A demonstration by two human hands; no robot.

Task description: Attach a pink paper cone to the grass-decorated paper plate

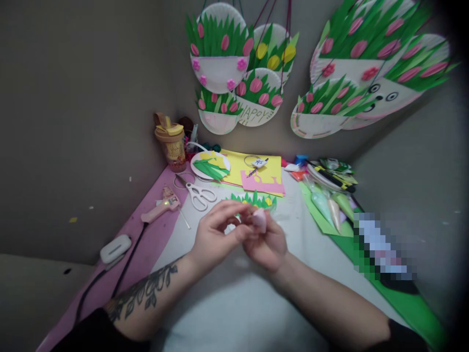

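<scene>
Over the white table cover, both of my hands meet at a small folded piece of pale pink paper [260, 220]. My right hand [269, 247] holds it from below and the right, its fingers curled around it. Reaching in from the left, my left hand [218, 232] has thumb and fingertips pinched at the same paper; its exact grip is partly hidden. Right behind the hands lies a paper plate craft [252, 199] with green paper grass and yellow flowers, partly covered by my fingers.
White-handled scissors [200, 195] and a pink glue gun [161, 208] lie to the left, near a white case [116, 248]. Yellow sheets [234, 161] and cut pink paper [262, 183] are behind. Piping bags [324, 208] rest at right. Decorated plates [220, 73] hang on the wall.
</scene>
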